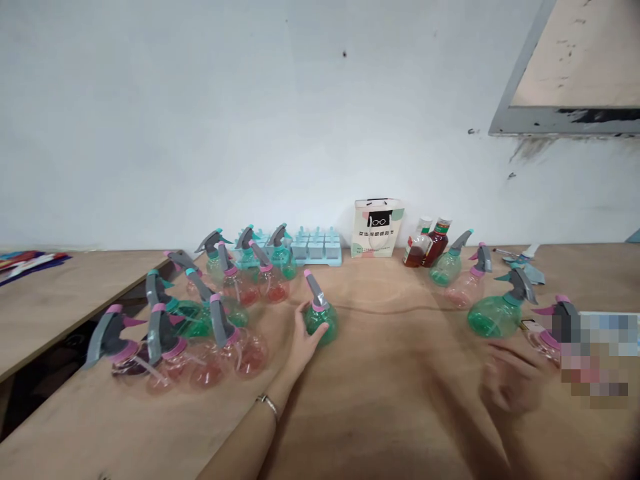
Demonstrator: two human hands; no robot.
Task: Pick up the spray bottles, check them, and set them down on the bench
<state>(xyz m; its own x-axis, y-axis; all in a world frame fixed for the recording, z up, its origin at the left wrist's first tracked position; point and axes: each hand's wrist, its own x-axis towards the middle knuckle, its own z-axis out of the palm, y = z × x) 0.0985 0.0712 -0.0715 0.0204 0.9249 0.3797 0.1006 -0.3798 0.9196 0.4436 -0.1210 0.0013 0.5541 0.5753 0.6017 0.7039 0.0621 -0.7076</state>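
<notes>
My left hand [304,341] reaches forward over the wooden table [380,400] and its fingers wrap the side of a green spray bottle [320,312] with a pink collar and grey trigger, standing upright. My right hand [510,380] hovers low over the table at the right, smeared by motion, just in front of a larger green spray bottle [495,310]. Nothing shows in my right hand, and its fingers are too blurred to read.
Several pink and green spray bottles [200,333] crowd the table's left side. More spray bottles [457,270] stand at the right. By the white wall sit a light blue mould tray [317,248], a small paper bag [376,229] and two brown bottles [427,243]. A gap [45,373] separates a second table at left.
</notes>
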